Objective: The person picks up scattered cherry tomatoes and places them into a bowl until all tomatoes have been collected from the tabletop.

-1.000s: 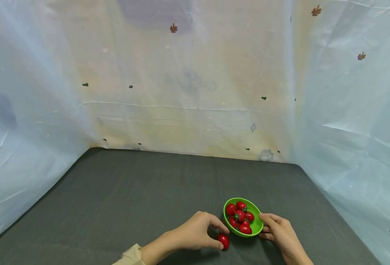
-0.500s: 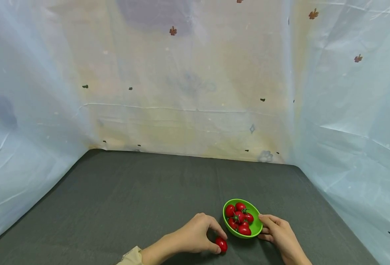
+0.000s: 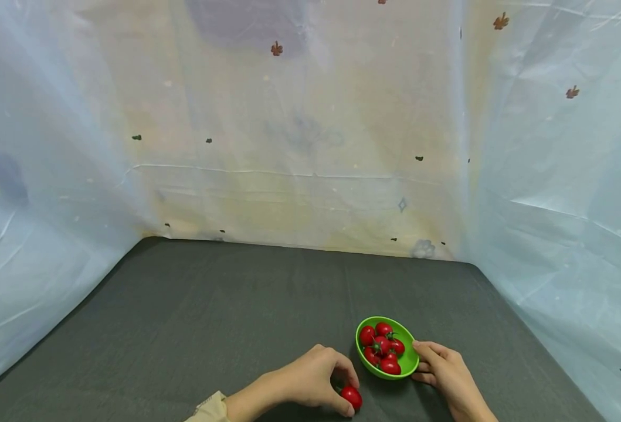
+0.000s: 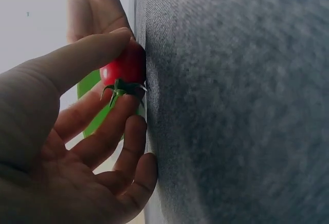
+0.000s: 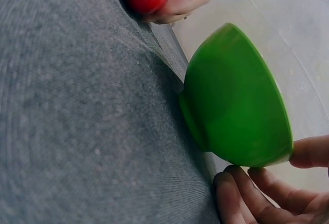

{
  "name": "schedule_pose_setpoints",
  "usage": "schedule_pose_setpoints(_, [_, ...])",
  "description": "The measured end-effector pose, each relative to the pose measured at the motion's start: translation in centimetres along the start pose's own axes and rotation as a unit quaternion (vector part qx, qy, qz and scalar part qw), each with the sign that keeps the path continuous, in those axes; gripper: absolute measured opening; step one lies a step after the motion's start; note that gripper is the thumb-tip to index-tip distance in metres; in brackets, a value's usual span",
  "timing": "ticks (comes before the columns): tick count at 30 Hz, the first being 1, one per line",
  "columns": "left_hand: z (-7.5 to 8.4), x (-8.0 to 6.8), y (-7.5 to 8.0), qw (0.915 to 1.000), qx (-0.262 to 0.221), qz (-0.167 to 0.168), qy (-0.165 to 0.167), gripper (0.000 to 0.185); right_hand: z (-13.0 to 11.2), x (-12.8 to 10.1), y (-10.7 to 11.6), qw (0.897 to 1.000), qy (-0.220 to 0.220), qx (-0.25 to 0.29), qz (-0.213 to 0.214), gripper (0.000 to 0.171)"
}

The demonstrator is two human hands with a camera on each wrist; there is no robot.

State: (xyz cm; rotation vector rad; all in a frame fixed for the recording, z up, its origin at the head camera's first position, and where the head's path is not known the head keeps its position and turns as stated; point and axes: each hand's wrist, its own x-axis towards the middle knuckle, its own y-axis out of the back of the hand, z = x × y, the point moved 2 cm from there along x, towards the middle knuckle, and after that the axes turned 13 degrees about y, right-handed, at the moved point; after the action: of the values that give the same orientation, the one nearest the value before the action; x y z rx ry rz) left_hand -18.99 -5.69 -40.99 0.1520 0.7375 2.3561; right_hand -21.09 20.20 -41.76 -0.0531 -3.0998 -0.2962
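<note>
My left hand [image 3: 318, 378] pinches a red cherry tomato [image 3: 350, 398] between thumb and fingers, low at the dark cloth. In the left wrist view the tomato [image 4: 125, 66] shows its green stem end, and the thumb lies along its side. Just beyond, a green bowl [image 3: 409, 364] holds several red cherry tomatoes [image 3: 382, 344]. My right hand [image 3: 450, 375] holds the bowl's right side, thumb at the rim and the other fingers beneath. From the right wrist the bowl [image 5: 234, 100] appears side-on, its contents hidden.
Dark grey cloth [image 3: 226, 305] covers the table. Pale plastic sheeting [image 3: 299, 193] with small leaf prints hangs behind it, and more sheeting [image 3: 569, 205] runs along the right side and the left.
My left hand and its tomato have shifted a little towards me and slightly left, away from the bowl. The bowl and my right hand stay nearly where they were.
</note>
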Motion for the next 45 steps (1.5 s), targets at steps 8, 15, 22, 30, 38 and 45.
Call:
schedule_pose_setpoints(8, [0.2, 0.0, 0.6, 0.9989, -0.002, 0.045, 0.014, 0.022, 0.0, 0.0, 0.0, 1.0, 0.003, 0.0, 0.004, 0.042])
schedule_pose_setpoints(15, [0.5, 0.1, 1.1, 0.9972, -0.007, 0.073, 0.016, 0.021, 0.0, 0.0, 0.2, 1.0, 0.003, -0.004, 0.004, 0.041])
schedule_pose_setpoints(22, [0.8, 0.1, 1.1, 0.9941, 0.005, 0.108, 0.01, 0.019, 0.2, -0.1, 0.4, 1.0, 0.006, -0.004, 0.003, 0.043])
schedule_pose_setpoints(30, [0.8, 0.0, 1.0, 0.9935, -0.008, 0.109, 0.035, 0.019, 0.3, -0.3, 0.4, 1.0, 0.002, -0.006, 0.003, 0.044])
schedule_pose_setpoints(38, [0.9, 0.0, 1.0, 0.9937, -0.015, 0.107, 0.029, 0.019, 0.2, -0.4, 0.4, 1.0, 0.004, -0.008, 0.003, 0.044])
schedule_pose_setpoints(45, [1.4, -0.2, 1.4, 0.9904, -0.027, 0.135, -0.006, 0.018, 0.2, -0.1, 0.1, 1.0, 0.005, 0.0, 0.003, 0.044])
